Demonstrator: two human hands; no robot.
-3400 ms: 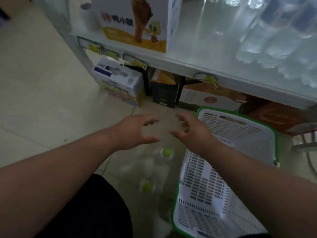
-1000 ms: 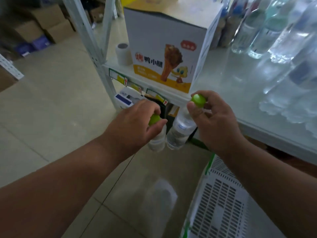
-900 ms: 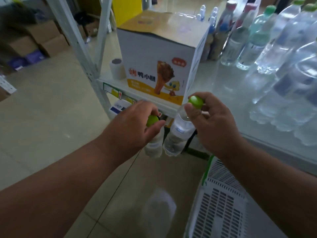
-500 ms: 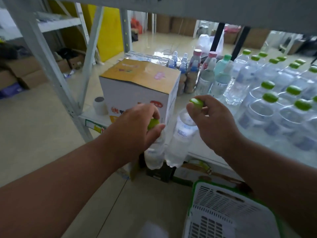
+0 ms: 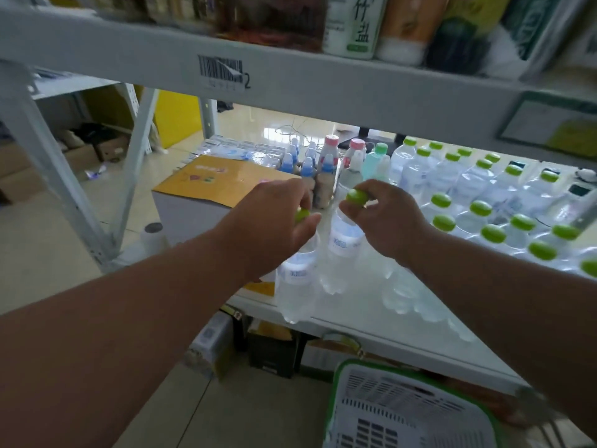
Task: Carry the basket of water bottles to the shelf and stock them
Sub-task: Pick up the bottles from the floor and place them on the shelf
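Observation:
My left hand (image 5: 274, 226) grips a clear water bottle (image 5: 295, 282) by its green cap, holding it over the front edge of the white shelf (image 5: 371, 321). My right hand (image 5: 384, 218) pinches the green cap of a second water bottle (image 5: 342, 257), which hangs upright just to the right, over the shelf board. Several green-capped water bottles (image 5: 484, 202) stand in rows on the shelf's right part. The white basket with a green rim (image 5: 410, 412) sits on the floor below, at the lower right.
A white and yellow carton (image 5: 206, 195) stands on the shelf to the left of my hands. Small blue-capped and pink-capped bottles (image 5: 326, 163) stand behind it. The upper shelf beam (image 5: 290, 69) runs overhead. Boxes (image 5: 268, 347) sit under the shelf.
Both hands picked the two bottles up from the floor by their caps and raised them. In the last half second they moved up and forward, over the shelf's front edge.

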